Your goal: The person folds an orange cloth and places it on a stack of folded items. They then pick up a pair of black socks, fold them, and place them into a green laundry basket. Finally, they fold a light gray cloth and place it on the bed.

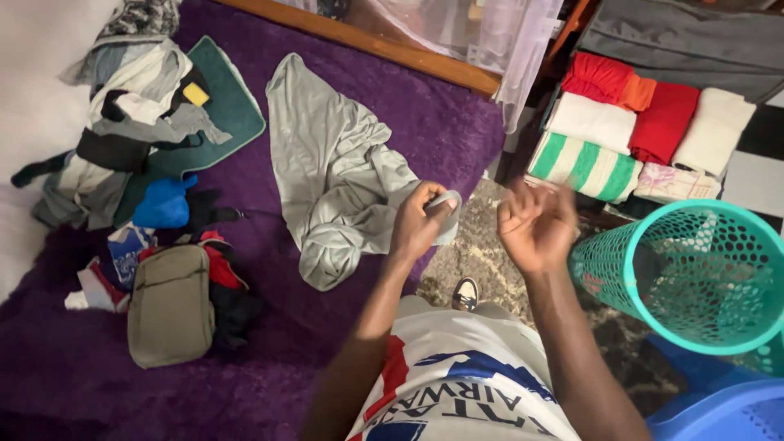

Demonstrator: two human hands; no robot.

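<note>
A light grey garment (335, 171) lies crumpled on the purple bed cover (433, 122). My left hand (418, 222) is closed on the garment's edge at the bed's side, pinching the fabric. My right hand (535, 222) hovers a little to the right of it, fingers loosely curled and blurred, holding nothing I can see. Both arms reach out over my white printed shirt (457, 384).
A heap of mixed clothes (131, 122) and an olive bag (170, 304) lie on the bed's left. A teal mesh basket (694, 269) leans at right above a blue plastic item (719, 404). Folded towels (637, 122) are stacked beyond, and a patterned rug (478, 253) covers the floor.
</note>
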